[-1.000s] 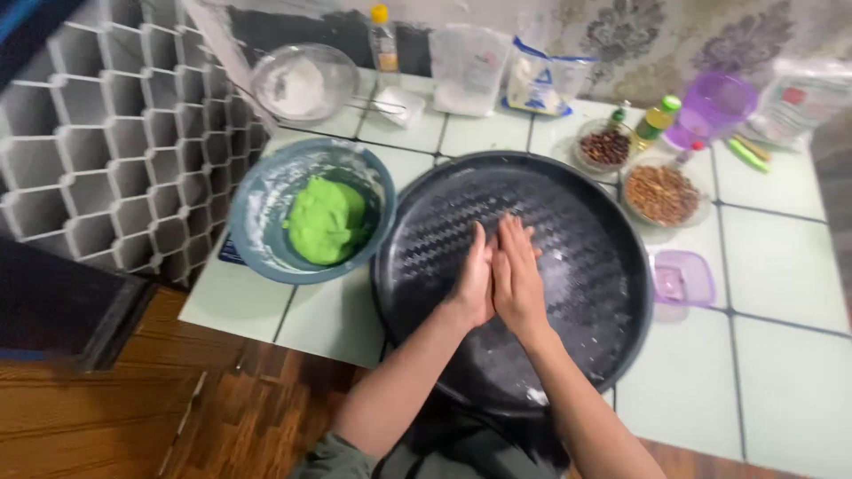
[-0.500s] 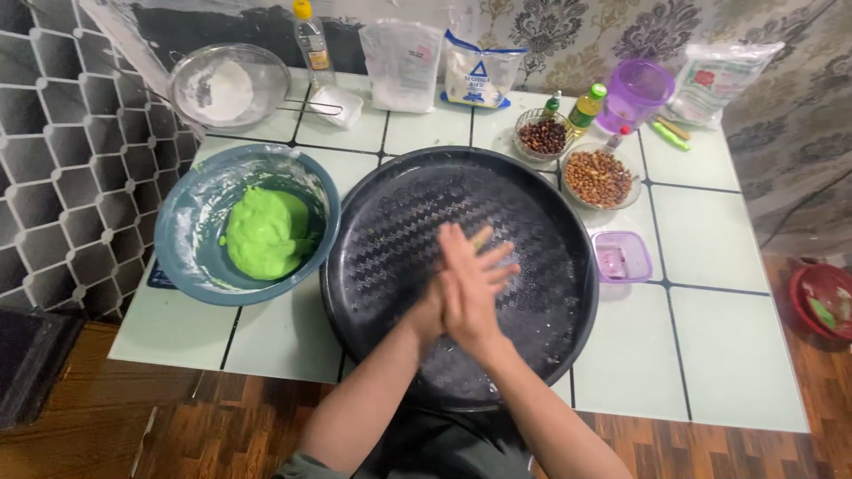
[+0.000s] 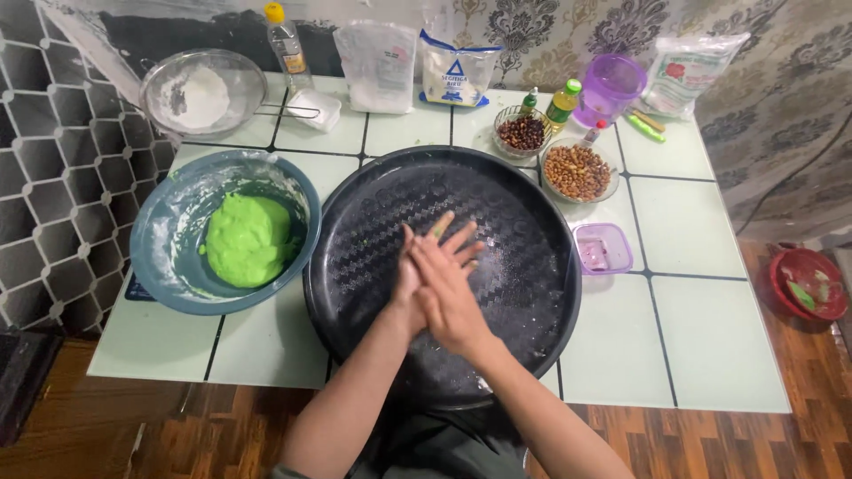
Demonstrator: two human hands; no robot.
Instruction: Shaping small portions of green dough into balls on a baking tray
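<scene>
My right hand [image 3: 448,293] lies flat across my left hand [image 3: 410,279], palms pressed together, fingers straight, above the middle of the round black tray [image 3: 373,204]. Whether anything sits between the palms I cannot tell. Just left of the tray, touching its rim, stands the grey bowl [image 3: 169,231] with the green dough [image 3: 248,239]. A small purple box [image 3: 603,247] sits at the tray's right edge.

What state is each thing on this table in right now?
Left hand: pressed palm to palm against right hand.
Big round black tray: dusted white, otherwise bare.
Blue-grey bowl: holds green dough.
Small purple plastic box: open.
Metal sieve: holds white flour.
</scene>
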